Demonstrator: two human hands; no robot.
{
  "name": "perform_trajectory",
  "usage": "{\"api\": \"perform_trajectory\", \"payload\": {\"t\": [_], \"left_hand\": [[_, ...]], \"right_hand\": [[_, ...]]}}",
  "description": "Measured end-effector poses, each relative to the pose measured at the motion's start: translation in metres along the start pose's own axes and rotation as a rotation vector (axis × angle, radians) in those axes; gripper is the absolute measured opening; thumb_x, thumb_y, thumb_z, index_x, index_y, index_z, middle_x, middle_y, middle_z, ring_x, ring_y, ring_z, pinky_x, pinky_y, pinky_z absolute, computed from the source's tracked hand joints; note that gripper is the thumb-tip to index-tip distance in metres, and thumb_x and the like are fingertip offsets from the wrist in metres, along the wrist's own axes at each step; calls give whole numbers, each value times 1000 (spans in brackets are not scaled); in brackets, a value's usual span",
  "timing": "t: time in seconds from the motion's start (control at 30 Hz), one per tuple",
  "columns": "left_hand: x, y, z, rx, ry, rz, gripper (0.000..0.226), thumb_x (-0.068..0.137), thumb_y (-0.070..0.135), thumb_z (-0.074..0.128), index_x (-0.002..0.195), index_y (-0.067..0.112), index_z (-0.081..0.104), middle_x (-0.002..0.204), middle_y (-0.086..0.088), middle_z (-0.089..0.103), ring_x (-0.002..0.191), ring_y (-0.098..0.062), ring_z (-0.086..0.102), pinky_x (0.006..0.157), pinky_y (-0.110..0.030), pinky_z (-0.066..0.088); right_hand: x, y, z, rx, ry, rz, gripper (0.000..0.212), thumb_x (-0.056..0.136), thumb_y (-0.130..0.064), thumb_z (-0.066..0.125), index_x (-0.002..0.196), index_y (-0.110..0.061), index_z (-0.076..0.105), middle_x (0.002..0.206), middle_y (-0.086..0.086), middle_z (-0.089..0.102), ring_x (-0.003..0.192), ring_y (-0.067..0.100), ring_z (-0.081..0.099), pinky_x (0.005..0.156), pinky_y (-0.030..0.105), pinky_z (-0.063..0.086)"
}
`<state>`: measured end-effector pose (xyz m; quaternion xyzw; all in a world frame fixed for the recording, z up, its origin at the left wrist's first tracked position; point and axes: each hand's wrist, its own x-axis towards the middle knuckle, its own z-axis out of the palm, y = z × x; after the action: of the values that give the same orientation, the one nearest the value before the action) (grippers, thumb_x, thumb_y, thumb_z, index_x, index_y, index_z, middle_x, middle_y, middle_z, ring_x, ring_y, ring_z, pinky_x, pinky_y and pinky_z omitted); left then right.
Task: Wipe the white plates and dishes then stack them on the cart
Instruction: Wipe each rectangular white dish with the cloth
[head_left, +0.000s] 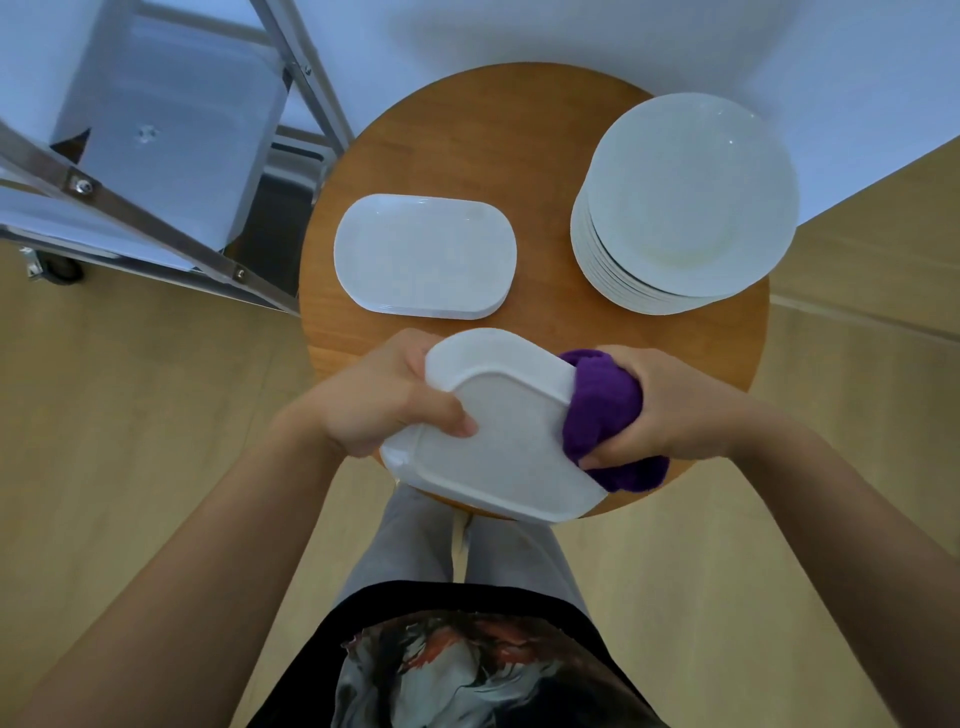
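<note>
The left hand (384, 400) gripped a dish (498, 431) by its edge, thumb on top. The right hand (670, 405) clutched a cloth (602, 410) against the dish's far edge, above the table (540, 156).

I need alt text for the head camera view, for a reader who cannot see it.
A left hand grips an oblong white dish while the right hand wipes its edge with a purple cloth. Behind, a round wooden table holds stacked oblong dishes and round plates.
</note>
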<state>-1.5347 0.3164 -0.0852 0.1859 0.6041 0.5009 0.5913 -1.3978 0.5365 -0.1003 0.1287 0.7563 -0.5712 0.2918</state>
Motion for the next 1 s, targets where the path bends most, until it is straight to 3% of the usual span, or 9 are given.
{"api": "perform_trajectory", "payload": {"t": [0.1,0.2,0.4,0.5,0.6,0.7,0.8,0.9,1.0], "left_hand": [[-2,-2,-6,-148,-24,19,40,52,13,72,91,20,75,91,-3,73,86,-20,69,66,-27,55],[-3,-7,-9,-265,-8,35,41,52,9,70,91,19,75,90,-4,73,84,-20,70,65,-29,56],[1,-16,-3,-456,134,53,44,53,-8,62,87,16,76,88,-8,73,80,-23,71,61,-32,57],[2,-17,0,-518,202,90,39,62,-6,55,88,14,76,88,-7,74,79,-23,71,61,-31,57],[6,-20,7,-565,273,122,41,62,-5,56,98,9,70,93,-9,73,84,-26,71,64,-33,57],[17,-24,26,-672,361,183,42,62,-7,55,95,12,73,96,-8,73,89,-25,70,67,-32,57],[28,-31,46,-742,407,174,42,63,-7,56,94,13,74,97,-7,73,91,-23,70,68,-31,57],[26,-43,64,-779,423,181,37,68,-1,61,96,17,75,103,-5,73,96,-20,69,72,-29,56],[12,-49,67,-731,309,127,38,63,20,83,100,20,75,109,-4,71,102,-19,67,76,-27,55]], "right_hand": [[-8,5,-3,142,-3,-23,68,48,-29,87,105,-48,57,103,-19,66,95,2,63,64,17,53],[-14,9,1,322,67,-46,73,45,-29,85,111,-43,57,104,-13,67,96,8,65,67,22,55],[-10,18,22,675,481,-28,85,42,-29,84,121,-22,52,103,-1,66,96,19,65,72,30,54],[-4,19,35,814,723,3,76,50,-28,82,119,-21,53,102,-2,64,96,19,63,70,29,54],[-2,20,43,900,845,13,67,52,-32,81,113,-21,57,98,-4,65,92,17,63,69,29,54],[6,14,66,1049,983,79,86,50,-41,82,126,-17,50,110,3,63,98,21,62,73,39,56],[15,6,76,1229,1156,62,80,59,-36,81,130,-19,48,111,-1,62,100,17,62,72,29,56],[17,3,68,1329,1130,-17,55,71,-22,78,120,-19,56,101,-3,67,90,13,67,69,27,55],[10,9,53,1400,935,21,50,67,-18,74,115,-14,60,102,5,69,92,21,67,80,40,56]]}}
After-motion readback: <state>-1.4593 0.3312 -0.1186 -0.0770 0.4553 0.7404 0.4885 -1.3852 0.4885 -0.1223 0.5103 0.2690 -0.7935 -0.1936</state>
